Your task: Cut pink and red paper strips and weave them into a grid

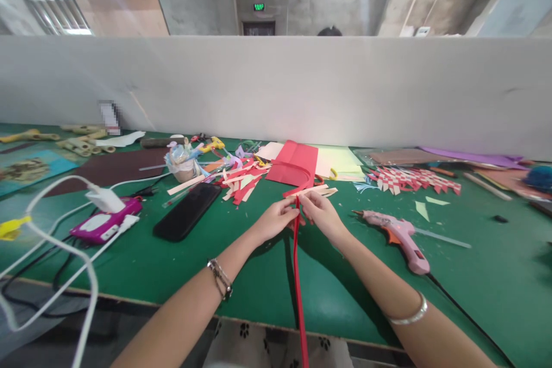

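Both my hands meet over the middle of the green table, their fingers pinched round paper strips. My left hand and my right hand grip a long red paper strip, which hangs down past the table's front edge and curls away at its far end. Cream paper strips cross it at my fingertips, partly hidden by them. Just beyond lies folded red paper on pale yellow sheets. To the left is a pile of red and cream strips.
A pink glue gun lies to the right, near a red-and-cream woven paper piece. On the left are a black phone, a purple power strip with white cables, and a filled cup. A white partition stands behind.
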A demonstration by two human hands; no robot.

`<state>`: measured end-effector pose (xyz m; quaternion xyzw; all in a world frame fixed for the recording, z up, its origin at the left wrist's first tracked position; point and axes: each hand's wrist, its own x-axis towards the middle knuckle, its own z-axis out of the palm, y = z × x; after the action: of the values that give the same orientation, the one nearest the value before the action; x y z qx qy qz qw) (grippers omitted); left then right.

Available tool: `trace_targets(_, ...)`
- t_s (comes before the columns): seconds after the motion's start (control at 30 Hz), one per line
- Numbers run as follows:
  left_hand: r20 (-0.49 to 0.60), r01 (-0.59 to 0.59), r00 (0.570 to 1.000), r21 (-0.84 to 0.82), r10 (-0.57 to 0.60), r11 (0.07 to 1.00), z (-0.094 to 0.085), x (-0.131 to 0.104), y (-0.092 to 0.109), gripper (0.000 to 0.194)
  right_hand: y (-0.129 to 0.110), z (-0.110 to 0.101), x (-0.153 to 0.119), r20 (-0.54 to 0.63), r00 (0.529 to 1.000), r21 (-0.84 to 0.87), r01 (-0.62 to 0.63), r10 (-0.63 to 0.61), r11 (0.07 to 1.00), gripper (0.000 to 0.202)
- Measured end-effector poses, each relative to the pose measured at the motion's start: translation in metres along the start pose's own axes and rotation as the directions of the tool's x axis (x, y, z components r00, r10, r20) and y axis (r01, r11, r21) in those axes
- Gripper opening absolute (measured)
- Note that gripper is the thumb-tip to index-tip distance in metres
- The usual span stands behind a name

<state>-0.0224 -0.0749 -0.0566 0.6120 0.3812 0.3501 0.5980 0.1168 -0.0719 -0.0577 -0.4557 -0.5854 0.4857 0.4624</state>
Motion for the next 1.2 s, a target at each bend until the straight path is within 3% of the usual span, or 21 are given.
trace_targets(0.4, -0.028, -0.062, 0.997, 0.135, 0.066, 0.989, 0.000, 0.001, -0.006, 0.027, 0.011, -0.005, 0.003, -0.035, 0.998, -0.161, 0.042, -0.048, 0.986, 0.018)
trace_targets(0.5, -0.082, -0.034, 0.995, 0.212, 0.053, 0.977, 0.000, 0.001, -0.005, 0.030, 0.011, -0.003, 0.003, 0.006, 1.000, -0.114, 0.017, -0.016, 0.993, 0.016)
trace_targets(0.67, -0.240, -0.090, 0.951, 0.388, 0.195, 0.917, -0.002, 0.001, -0.005, 0.033, 0.005, 0.005, -0.001, 0.115, 0.993, -0.019, -0.005, 0.007, 1.000, 0.019)
trace_targets(0.97, -0.250, -0.130, 0.931, 0.452, 0.265, 0.882, -0.002, 0.004, -0.008, 0.035, 0.005, 0.010, -0.005, 0.153, 0.982, 0.134, -0.127, 0.106, 0.983, 0.035)
trace_targets(1.2, -0.333, -0.105, 0.901, 0.454, 0.278, 0.885, -0.001, 0.003, -0.011, 0.037, 0.007, 0.014, -0.007, 0.165, 0.976, 0.226, -0.177, 0.142, 0.958, 0.038)
